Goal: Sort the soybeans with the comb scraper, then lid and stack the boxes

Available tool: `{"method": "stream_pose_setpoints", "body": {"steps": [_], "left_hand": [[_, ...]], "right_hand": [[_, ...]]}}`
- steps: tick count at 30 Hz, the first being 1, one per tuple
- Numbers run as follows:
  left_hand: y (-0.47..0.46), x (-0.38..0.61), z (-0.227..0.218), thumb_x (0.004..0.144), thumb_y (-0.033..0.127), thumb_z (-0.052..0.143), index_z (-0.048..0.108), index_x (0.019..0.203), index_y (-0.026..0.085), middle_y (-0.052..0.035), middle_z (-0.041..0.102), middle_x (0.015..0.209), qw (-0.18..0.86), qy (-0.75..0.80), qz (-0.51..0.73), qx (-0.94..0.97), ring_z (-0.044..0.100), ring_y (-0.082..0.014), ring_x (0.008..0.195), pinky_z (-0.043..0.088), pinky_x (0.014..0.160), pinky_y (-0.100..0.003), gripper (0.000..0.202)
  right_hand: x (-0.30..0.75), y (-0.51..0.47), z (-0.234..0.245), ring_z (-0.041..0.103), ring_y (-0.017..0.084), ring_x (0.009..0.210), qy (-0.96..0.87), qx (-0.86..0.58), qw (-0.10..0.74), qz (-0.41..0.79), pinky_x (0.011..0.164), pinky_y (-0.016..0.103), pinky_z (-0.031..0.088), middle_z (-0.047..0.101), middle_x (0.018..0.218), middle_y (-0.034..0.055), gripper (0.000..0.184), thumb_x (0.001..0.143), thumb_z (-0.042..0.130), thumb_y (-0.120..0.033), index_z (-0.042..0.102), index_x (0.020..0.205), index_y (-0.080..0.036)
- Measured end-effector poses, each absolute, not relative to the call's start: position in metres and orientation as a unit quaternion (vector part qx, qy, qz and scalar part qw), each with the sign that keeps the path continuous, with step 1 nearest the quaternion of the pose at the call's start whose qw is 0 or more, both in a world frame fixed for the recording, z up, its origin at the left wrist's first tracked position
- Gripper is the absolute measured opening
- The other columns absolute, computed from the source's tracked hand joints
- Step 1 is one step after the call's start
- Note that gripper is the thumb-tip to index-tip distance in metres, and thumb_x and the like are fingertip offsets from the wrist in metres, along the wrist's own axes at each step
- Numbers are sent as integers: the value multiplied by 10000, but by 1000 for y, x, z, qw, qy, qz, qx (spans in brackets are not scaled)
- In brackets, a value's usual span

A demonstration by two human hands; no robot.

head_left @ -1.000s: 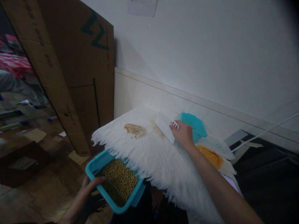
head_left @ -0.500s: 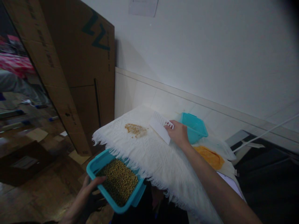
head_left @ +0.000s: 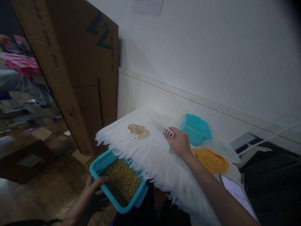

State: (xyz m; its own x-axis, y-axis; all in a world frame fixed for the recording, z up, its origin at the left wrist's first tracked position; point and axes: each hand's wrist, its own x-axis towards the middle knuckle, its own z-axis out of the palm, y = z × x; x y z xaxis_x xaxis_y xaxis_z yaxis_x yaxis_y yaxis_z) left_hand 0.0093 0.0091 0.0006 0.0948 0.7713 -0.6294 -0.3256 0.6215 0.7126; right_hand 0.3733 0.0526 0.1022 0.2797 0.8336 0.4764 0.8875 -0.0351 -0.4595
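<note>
My left hand grips the near left rim of a turquoise plastic basin, thumb over the edge. It is held at the table's front edge, just below the cloth's fringe, and contains yellowish soybeans with darker, greenish ones on the left. In my right hand is a white plastic scraper with a slotted upper edge, its blade against the white fringed cloth. Left of the blade, apart from it, lies a small pile of beans, mixed with paler bits at its right.
A second turquoise basin stands at the back right against the wall. Nearer are an orange cloth, a clear plastic bag and a phone. A tall cardboard box rises at the left.
The scraper has tilted slightly and come a little nearer to me in my right hand. The whole view has shifted slightly; the basin and the bean pile look unchanged.
</note>
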Motion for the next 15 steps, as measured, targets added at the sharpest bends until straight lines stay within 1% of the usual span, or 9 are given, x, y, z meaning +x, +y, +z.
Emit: {"method": "stream_pose_setpoints", "body": {"steps": [3, 6, 8, 10, 13, 15], "left_hand": [[7, 14, -7, 751, 363, 1025, 552, 1319, 361, 64, 750, 822, 683, 574, 392, 226, 865, -314, 771, 741, 755, -461, 739], [7, 15, -12, 760, 402, 1013, 560, 1334, 368, 29, 802, 913, 686, 577, 384, 221, 871, -317, 781, 749, 789, -486, 733], [8, 14, -13, 764, 417, 1014, 548, 1384, 379, 12, 825, 968, 689, 575, 383, 220, 879, -319, 797, 754, 817, -497, 776], [8, 13, -11, 756, 423, 1025, 524, 1456, 381, -10, 840, 1004, 692, 572, 382, 219, 888, -328, 817, 759, 834, -505, 862], [8, 12, -6, 716, 398, 1053, 516, 1531, 364, -24, 843, 988, 697, 566, 379, 224, 900, -355, 853, 765, 836, -512, 977], [7, 13, -3, 686, 367, 1067, 543, 1528, 352, -23, 843, 972, 700, 561, 381, 224, 902, -363, 872, 767, 830, -504, 992]], "right_hand": [[368, 44, 101, 849, 276, 788, -596, -709, 375, -24, 759, 335, 616, 922, 928, 82, 274, 941, 733, -350, 929, 1082, -222], [363, 36, 101, 841, 278, 773, -599, -701, 388, -10, 743, 339, 616, 918, 912, 88, 323, 935, 717, -415, 933, 1076, -222], [359, 31, 102, 837, 279, 766, -603, -694, 394, -2, 721, 336, 609, 914, 899, 89, 345, 932, 707, -445, 934, 1070, -225], [357, 26, 103, 831, 280, 754, -602, -689, 403, -4, 702, 335, 599, 910, 887, 92, 361, 930, 696, -466, 933, 1060, -227], [366, 25, 107, 807, 276, 716, -584, -693, 422, -25, 693, 344, 583, 898, 859, 93, 390, 919, 695, -503, 931, 1051, -222], [379, 32, 109, 803, 285, 727, -561, -704, 432, -44, 704, 355, 575, 889, 844, 96, 401, 895, 716, -523, 927, 1035, -212]]}}
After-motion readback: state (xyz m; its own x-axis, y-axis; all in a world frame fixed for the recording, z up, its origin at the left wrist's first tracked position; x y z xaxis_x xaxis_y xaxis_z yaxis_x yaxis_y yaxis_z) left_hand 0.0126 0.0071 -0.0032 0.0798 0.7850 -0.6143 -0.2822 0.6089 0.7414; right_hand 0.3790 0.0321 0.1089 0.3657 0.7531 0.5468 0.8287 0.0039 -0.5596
